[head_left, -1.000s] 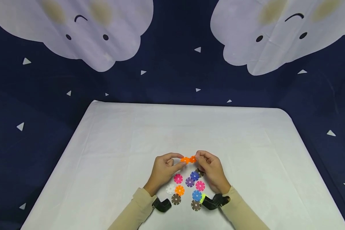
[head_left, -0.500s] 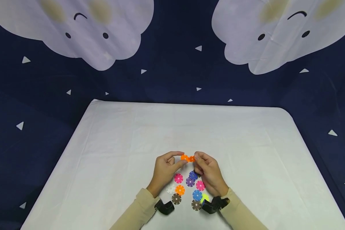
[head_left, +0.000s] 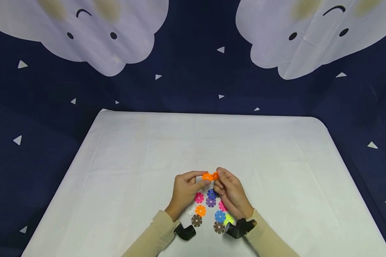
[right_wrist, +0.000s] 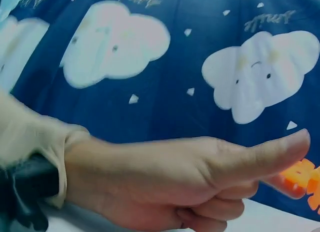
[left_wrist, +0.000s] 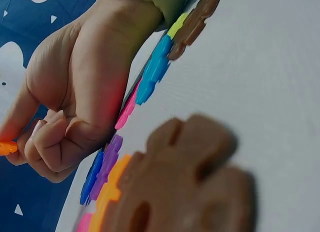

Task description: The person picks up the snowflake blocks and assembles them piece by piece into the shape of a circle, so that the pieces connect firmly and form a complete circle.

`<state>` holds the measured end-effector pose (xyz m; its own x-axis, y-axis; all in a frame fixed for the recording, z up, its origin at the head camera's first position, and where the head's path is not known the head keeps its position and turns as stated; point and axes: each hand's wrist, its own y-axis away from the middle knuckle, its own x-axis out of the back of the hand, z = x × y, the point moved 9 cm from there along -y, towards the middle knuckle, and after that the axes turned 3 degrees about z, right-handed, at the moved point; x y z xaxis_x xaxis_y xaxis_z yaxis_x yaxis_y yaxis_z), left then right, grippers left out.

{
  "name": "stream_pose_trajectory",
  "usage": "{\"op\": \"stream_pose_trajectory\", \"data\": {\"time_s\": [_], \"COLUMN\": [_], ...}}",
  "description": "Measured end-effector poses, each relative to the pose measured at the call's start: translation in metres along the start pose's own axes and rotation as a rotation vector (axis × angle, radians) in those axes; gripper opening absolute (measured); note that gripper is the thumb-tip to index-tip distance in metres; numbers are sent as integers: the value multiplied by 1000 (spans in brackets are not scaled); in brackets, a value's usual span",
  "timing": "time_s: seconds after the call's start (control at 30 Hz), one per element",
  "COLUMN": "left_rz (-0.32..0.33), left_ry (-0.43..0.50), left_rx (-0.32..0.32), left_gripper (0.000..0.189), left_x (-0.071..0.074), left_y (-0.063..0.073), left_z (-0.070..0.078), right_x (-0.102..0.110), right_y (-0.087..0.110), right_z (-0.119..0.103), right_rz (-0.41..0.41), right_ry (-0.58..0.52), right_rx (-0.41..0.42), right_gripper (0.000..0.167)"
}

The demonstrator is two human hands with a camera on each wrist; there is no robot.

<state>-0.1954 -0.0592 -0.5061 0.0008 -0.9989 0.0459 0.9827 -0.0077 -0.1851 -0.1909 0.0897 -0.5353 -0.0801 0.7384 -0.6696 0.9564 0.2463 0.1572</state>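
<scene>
My left hand [head_left: 184,189] pinches an orange notched plastic disc [head_left: 207,177] at its edges between thumb and index finger. A second orange notched disc [head_left: 215,175] meets it edge to edge, set at an angle. This one is pinched by my right hand [head_left: 234,194], whose thumb and index cover its outer side. Both hands are raised over the loose discs. In the left wrist view the right hand [left_wrist: 90,82] has its other fingers curled in. The right wrist view shows the left hand [right_wrist: 200,177] with its thumb stretched along the orange disc [right_wrist: 298,175].
Several loose notched discs lie below the hands on the white table [head_left: 180,142]: pink [head_left: 199,197], dark blue [head_left: 211,193], purple [head_left: 211,202], orange [head_left: 200,210], light blue [head_left: 220,216], yellow [head_left: 229,219] and brown [head_left: 197,220]. A dark cloud-printed cloth [head_left: 193,71] hangs behind.
The two orange discs stay pinched together, and the right one has turned in the right hand. That hand has shifted slightly left, over part of a pink disc. The head view has tilted a little.
</scene>
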Motion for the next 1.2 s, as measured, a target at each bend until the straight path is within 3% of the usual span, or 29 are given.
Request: {"op": "stream_pose_trajectory", "data": {"time_s": [0.23,0.4,0.63,0.73,0.97,1.07,1.2], "left_rz": [23,0,-45,-63,-99,-45,60], "left_ry": [17,-38,-107,-156,-238,-242,-189], "left_rx": [-48,-113,-174,-171,-161,-121,2], "left_gripper": [25,28,28,23,10,9,7], "left_x": [0,2,10,9,2,7,19], "left_y": [2,0,-1,0,-2,-5,0], "left_z": [4,6,12,13,11,9,5], "right_x": [-2,-1,7,8,3,4,7], "right_y": [1,1,1,1,-1,-1,6], "right_z": [-3,-4,-9,-8,-15,-30,-44], "right_rz": [8,26,104,99,62,45,-16], "right_ry": [84,170,438,519,592,732,1002], "right_rx": [32,47,127,145,200,319,469], "right_gripper": [16,16,24,25,25,18,11]}}
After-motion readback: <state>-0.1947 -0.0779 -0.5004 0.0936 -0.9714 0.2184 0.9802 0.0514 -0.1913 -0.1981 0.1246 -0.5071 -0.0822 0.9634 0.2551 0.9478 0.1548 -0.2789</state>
